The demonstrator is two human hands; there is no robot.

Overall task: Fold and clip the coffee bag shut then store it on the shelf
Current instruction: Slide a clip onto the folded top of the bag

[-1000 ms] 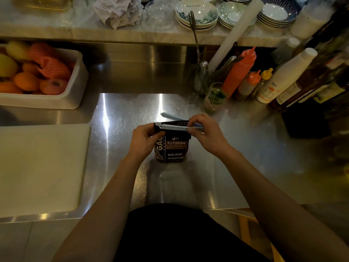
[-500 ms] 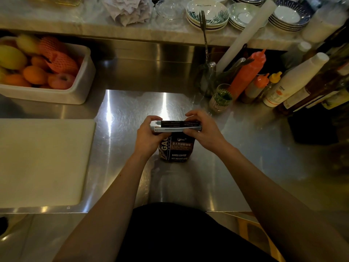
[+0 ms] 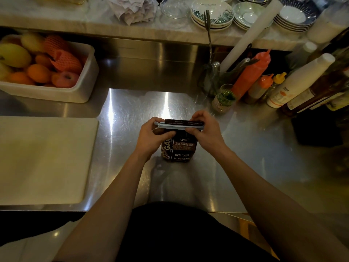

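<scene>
Coffee bag (image 3: 180,148) stands upright on the shiny metal tabletop (image 3: 245,157), right in front of the person. Its top is folded over, and a long pale clip (image 3: 179,126) lies across the fold. The left hand (image 3: 153,137) pinches one end of the clip and the bag's top corner. The right hand (image 3: 205,130) pinches the other end. Both hands are closed around the clip and bag. The clip looks pressed flat, so I think the folding is done and the clipping is nearly done or just done. I cannot tell if it has snapped shut. The bag is not stored yet. A marble shelf (image 3: 56,16) runs along the back, above a tub of fruit (image 3: 47,67) and bottles (image 3: 294,80).
</scene>
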